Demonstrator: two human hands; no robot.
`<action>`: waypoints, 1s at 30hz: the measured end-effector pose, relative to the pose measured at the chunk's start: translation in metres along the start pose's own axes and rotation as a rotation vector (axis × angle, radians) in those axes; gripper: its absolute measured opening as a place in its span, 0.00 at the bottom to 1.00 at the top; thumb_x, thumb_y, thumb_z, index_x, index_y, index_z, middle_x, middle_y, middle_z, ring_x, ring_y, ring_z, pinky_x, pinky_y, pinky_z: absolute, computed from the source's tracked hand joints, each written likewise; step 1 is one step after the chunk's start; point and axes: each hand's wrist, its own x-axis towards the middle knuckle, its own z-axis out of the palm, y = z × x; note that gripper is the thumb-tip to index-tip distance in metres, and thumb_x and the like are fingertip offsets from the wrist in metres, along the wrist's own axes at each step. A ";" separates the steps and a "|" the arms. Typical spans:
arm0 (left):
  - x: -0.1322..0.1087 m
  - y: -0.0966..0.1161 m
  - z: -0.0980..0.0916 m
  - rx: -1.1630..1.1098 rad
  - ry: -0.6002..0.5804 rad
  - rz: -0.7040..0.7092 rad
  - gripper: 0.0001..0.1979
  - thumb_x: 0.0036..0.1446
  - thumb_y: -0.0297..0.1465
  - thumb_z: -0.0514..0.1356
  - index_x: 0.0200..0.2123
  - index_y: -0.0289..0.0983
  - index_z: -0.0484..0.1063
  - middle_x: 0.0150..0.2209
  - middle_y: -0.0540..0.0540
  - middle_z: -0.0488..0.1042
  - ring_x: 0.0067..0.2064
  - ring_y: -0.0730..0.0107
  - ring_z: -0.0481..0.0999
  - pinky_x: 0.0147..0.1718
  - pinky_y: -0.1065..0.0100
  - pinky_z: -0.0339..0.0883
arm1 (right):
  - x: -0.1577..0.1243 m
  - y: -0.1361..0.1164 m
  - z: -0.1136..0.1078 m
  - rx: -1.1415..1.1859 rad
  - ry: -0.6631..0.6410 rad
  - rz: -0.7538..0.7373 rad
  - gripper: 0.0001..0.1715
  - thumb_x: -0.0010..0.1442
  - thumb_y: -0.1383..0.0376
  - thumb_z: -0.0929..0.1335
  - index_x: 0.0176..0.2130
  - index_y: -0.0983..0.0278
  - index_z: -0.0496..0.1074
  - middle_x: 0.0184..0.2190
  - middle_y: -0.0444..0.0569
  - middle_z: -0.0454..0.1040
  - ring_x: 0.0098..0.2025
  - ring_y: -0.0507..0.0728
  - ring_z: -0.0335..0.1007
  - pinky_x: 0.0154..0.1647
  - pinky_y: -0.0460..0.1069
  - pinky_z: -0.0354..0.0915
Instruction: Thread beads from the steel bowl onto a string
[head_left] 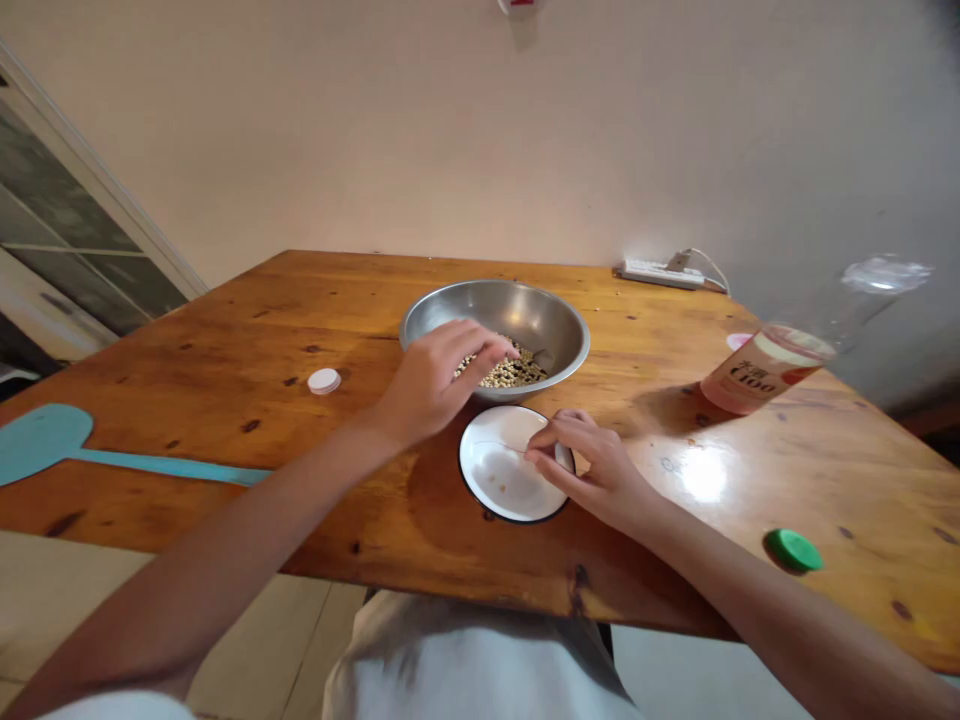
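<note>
My left hand [446, 375] hangs over the near left side of a steel bowl [555, 310], its fingers stretched forward and loosely bent, with nothing visible in them. Inside the bowl lie many small pale beans [514, 373] mixed with dark ones. Above a white dish [480, 470] with a dark rim, my right hand [589, 460] pinches a thin thread-like strand [499, 444] between thumb and fingers. The strand runs left across the dish; whether a needle is on it I cannot tell. A few small yellowish beans [502, 488] lie in the dish.
A light-blue fly swatter [165, 465] and a white cap [324, 380] lie on the left. To the right stand a clear plastic bottle with a pink label [772, 370] and, closer, a green cap [795, 550]. A power strip [664, 272] sits by the wall.
</note>
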 end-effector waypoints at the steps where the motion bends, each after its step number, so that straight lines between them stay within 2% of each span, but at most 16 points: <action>1: 0.013 -0.008 0.000 0.077 -0.084 -0.047 0.14 0.64 0.35 0.50 0.37 0.36 0.74 0.36 0.46 0.76 0.39 0.69 0.73 0.42 0.68 0.63 | 0.000 0.000 0.000 0.000 0.001 -0.001 0.07 0.61 0.67 0.65 0.30 0.64 0.68 0.22 0.43 0.68 0.26 0.51 0.61 0.35 0.49 0.56; 2: 0.026 -0.018 0.001 0.161 -0.214 -0.090 0.15 0.63 0.35 0.50 0.38 0.36 0.74 0.38 0.46 0.77 0.41 0.67 0.73 0.42 0.68 0.63 | 0.000 0.000 0.000 0.001 0.003 -0.003 0.07 0.61 0.67 0.65 0.30 0.64 0.68 0.22 0.42 0.68 0.26 0.51 0.61 0.35 0.49 0.56; 5: 0.054 -0.046 0.010 0.265 -0.731 -0.219 0.17 0.62 0.34 0.48 0.47 0.38 0.72 0.48 0.44 0.74 0.48 0.63 0.72 0.45 0.67 0.62 | 0.001 -0.001 -0.001 -0.001 0.008 -0.005 0.07 0.61 0.68 0.65 0.30 0.64 0.68 0.22 0.42 0.68 0.26 0.51 0.61 0.34 0.48 0.56; 6: 0.059 -0.052 0.014 0.303 -0.853 -0.234 0.17 0.61 0.33 0.49 0.49 0.37 0.70 0.51 0.42 0.72 0.49 0.62 0.72 0.46 0.67 0.62 | 0.001 -0.001 -0.001 -0.003 0.009 -0.005 0.07 0.61 0.67 0.65 0.30 0.64 0.68 0.22 0.42 0.68 0.26 0.51 0.62 0.34 0.48 0.56; 7: 0.063 -0.055 0.019 0.313 -0.891 -0.231 0.18 0.59 0.33 0.51 0.50 0.36 0.70 0.51 0.41 0.72 0.49 0.61 0.71 0.45 0.67 0.62 | 0.002 -0.001 -0.001 -0.006 0.010 -0.004 0.07 0.61 0.67 0.65 0.30 0.64 0.68 0.22 0.43 0.69 0.26 0.51 0.62 0.34 0.48 0.56; 11: 0.065 -0.053 0.034 0.302 -0.927 -0.196 0.19 0.58 0.34 0.50 0.49 0.35 0.69 0.50 0.38 0.72 0.48 0.58 0.71 0.44 0.66 0.61 | 0.002 -0.002 -0.001 -0.013 0.003 -0.002 0.08 0.62 0.67 0.64 0.30 0.63 0.68 0.22 0.43 0.69 0.26 0.52 0.63 0.34 0.49 0.56; 15: 0.064 -0.048 0.037 0.223 -0.994 -0.156 0.18 0.59 0.38 0.49 0.46 0.38 0.73 0.49 0.44 0.74 0.48 0.62 0.71 0.45 0.69 0.61 | 0.003 -0.002 0.000 -0.022 -0.002 0.008 0.08 0.62 0.65 0.64 0.30 0.63 0.68 0.22 0.43 0.70 0.26 0.52 0.64 0.35 0.49 0.57; 19: 0.062 -0.047 0.030 0.173 -1.036 -0.161 0.20 0.60 0.41 0.47 0.47 0.40 0.73 0.51 0.46 0.73 0.48 0.64 0.72 0.44 0.70 0.61 | 0.003 -0.002 -0.001 -0.022 -0.003 0.004 0.09 0.62 0.65 0.64 0.30 0.63 0.68 0.22 0.43 0.71 0.26 0.52 0.64 0.36 0.49 0.57; 24: 0.061 -0.031 0.016 0.071 -1.049 -0.340 0.26 0.62 0.47 0.41 0.43 0.42 0.75 0.52 0.47 0.73 0.49 0.63 0.71 0.48 0.69 0.58 | 0.002 -0.002 -0.001 -0.024 -0.008 0.016 0.08 0.61 0.66 0.65 0.29 0.63 0.68 0.22 0.42 0.71 0.24 0.51 0.64 0.37 0.50 0.57; 30: 0.062 -0.016 0.003 0.036 -1.041 -0.365 0.27 0.62 0.46 0.41 0.40 0.41 0.77 0.46 0.47 0.76 0.41 0.67 0.72 0.41 0.72 0.59 | 0.002 -0.002 0.000 -0.024 -0.004 0.016 0.08 0.61 0.66 0.65 0.29 0.63 0.68 0.22 0.43 0.71 0.24 0.51 0.63 0.37 0.50 0.58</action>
